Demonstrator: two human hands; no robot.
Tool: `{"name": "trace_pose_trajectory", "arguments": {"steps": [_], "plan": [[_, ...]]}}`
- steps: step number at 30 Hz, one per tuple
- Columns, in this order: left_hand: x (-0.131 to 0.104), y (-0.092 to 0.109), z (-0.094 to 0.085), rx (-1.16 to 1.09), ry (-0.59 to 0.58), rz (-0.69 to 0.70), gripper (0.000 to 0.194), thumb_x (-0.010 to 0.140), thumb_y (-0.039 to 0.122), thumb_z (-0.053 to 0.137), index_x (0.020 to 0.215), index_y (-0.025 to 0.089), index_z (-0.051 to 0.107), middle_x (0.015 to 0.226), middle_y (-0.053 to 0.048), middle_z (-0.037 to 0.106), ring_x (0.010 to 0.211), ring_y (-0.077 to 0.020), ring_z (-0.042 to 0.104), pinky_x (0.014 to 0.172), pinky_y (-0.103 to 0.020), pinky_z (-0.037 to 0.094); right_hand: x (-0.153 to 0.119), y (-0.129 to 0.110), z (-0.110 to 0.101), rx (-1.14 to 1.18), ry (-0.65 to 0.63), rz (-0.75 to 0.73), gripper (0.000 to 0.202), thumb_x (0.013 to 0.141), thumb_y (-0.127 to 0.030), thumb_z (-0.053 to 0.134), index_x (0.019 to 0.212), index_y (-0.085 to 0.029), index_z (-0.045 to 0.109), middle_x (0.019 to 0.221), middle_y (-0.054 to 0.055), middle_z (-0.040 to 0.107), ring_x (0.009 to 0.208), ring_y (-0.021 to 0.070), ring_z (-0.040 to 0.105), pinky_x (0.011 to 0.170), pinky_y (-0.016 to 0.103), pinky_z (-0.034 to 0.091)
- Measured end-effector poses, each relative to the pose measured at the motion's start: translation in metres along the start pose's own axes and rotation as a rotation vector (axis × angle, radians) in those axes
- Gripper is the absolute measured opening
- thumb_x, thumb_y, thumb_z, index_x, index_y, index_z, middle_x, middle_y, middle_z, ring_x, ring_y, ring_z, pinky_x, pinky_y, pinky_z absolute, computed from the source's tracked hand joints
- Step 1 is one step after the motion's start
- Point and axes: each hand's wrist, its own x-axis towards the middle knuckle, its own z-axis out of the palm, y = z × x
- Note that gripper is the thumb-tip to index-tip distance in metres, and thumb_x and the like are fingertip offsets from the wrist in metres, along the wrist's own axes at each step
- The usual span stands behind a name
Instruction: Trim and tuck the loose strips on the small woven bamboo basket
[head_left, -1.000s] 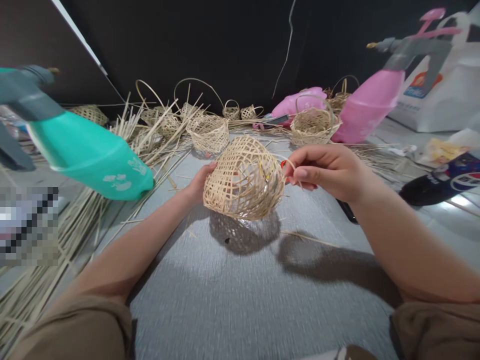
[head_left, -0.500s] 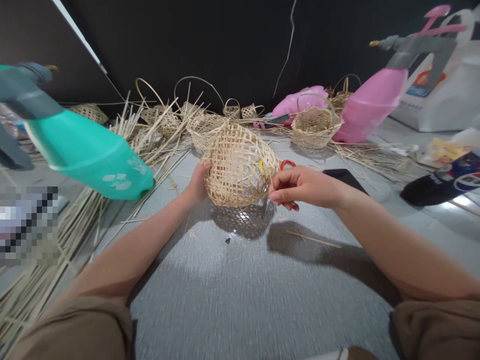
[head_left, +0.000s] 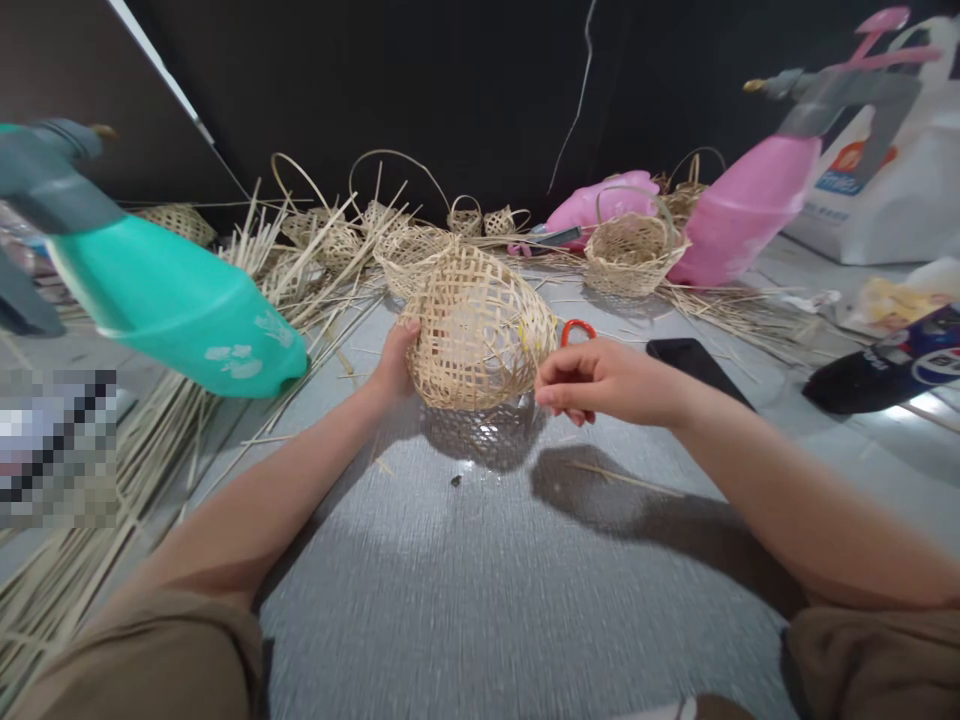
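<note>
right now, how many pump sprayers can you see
3: a teal pump sprayer at left, an upper-right pink pump sprayer, and another pink sprayer lying at the back. Others may be hidden.

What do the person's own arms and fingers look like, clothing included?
The left arm and right arm wear plain, loose brown sleeves, bare beyond them. The fingers in view are ungloved, and no watch or bracelet shows.

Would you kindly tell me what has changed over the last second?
The right hand has moved left and slightly down the picture, uncovering more of the red loop and black object. The basket has shifted slightly up. The left hand keeps hold of it; the teal bottle stays put.
</note>
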Motion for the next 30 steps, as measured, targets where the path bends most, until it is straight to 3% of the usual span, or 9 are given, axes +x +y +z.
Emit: {"name": "trace_pose_trajectory", "arguments": {"steps": [3,7,9,14,23,27,30], "plan": [[-0.001,0.000,-0.001,0.000,-0.004,-0.011,0.035,0.078,0.052,0.071,0.095,0.021,0.074,0.086,-0.002,0.078,0.090,-0.0262,0.073,0.080,-0.036,0.058,0.006,0.008,0.007,-0.045,0.009,0.012,0.023,0.085,-0.038,0.063,0.072,-0.019,0.060,0.061,-0.003,0.057,0.053,0.0088,0.054,0.051,0.025,0.043],[0.000,-0.002,-0.004,-0.032,0.004,-0.040,0.037,0.080,0.051,0.067,0.100,0.021,0.073,0.087,-0.004,0.078,0.098,-0.0311,0.073,0.081,-0.038,0.059,0.007,0.008,0.012,-0.096,0.123,-0.060,0.025,0.085,-0.038,0.064,0.071,-0.019,0.059,0.059,-0.004,0.054,0.053,0.0086,0.051,0.052,0.025,0.039],[0.003,-0.004,-0.007,-0.066,0.015,-0.070,0.036,0.082,0.050,0.065,0.100,0.020,0.072,0.088,-0.004,0.078,0.098,-0.0300,0.073,0.083,-0.038,0.060,0.005,0.007,0.012,-0.110,0.189,-0.126,0.027,0.086,-0.039,0.065,0.071,-0.018,0.058,0.059,-0.004,0.053,0.054,0.0087,0.049,0.053,0.026,0.036],[0.007,-0.010,-0.007,-0.139,-0.061,-0.295,0.042,0.093,0.050,0.048,0.115,0.019,0.067,0.096,-0.004,0.079,0.106,-0.0286,0.072,0.089,-0.038,0.058,0.003,0.004,0.011,-0.096,0.400,-0.318,0.024,0.088,-0.036,0.064,0.073,-0.018,0.060,0.067,-0.001,0.054,0.060,0.0091,0.044,0.054,0.027,0.033],[0.004,-0.008,0.007,-0.160,-0.053,-0.345,0.038,0.097,0.041,0.043,0.120,0.020,0.065,0.102,-0.001,0.078,0.095,-0.0235,0.072,0.085,-0.035,0.057,0.004,0.006,0.014,-0.094,0.635,-0.390,0.023,0.092,-0.031,0.064,0.073,-0.020,0.058,0.065,-0.002,0.050,0.058,0.0098,0.040,0.053,0.028,0.032],[0.003,-0.007,0.006,-0.165,-0.040,-0.350,0.038,0.097,0.041,0.042,0.116,0.018,0.065,0.098,-0.001,0.078,0.091,-0.0224,0.071,0.082,-0.035,0.058,0.005,0.005,0.010,-0.014,0.650,-0.400,0.024,0.093,-0.035,0.065,0.075,-0.021,0.058,0.065,-0.002,0.051,0.056,0.0096,0.041,0.052,0.028,0.033],[0.001,-0.006,0.005,-0.173,-0.069,-0.321,0.034,0.092,0.041,0.051,0.114,0.019,0.066,0.102,-0.002,0.078,0.092,-0.0216,0.072,0.085,-0.035,0.058,0.005,0.002,0.003,0.127,0.524,-0.398,0.031,0.088,-0.046,0.071,0.074,-0.021,0.059,0.063,-0.002,0.053,0.054,0.0092,0.042,0.050,0.028,0.035]]}}
